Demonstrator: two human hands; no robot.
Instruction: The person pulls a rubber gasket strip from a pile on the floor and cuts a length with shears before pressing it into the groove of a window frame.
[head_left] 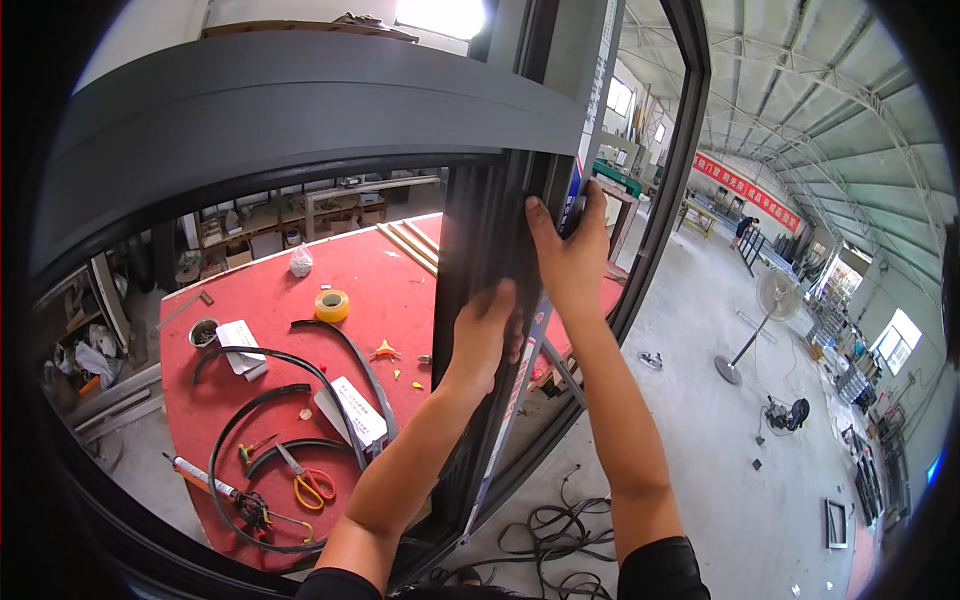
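A large dark grey metal window frame (330, 95) stands upright in front of me, its thick crossbar running over the upper left. My right hand (575, 250) grips the frame's upright profile just below the crossbar, thumb on the near face and fingers round the edge with printed protective film. Lower on the same upright, my left hand (483, 335) is closed round it, its thumb pointing up and its fingers partly hidden. Black seams run along the upright between the hands.
Through the frame shows a red-topped table (270, 300) with orange-handled scissors (312, 487), a tape roll (332, 305), a caulking gun (205, 475) and black rubber strips (225, 440). Black strips (560, 535) lie coiled on the floor. Rightward stand a fan (755, 325) and a distant person (742, 232).
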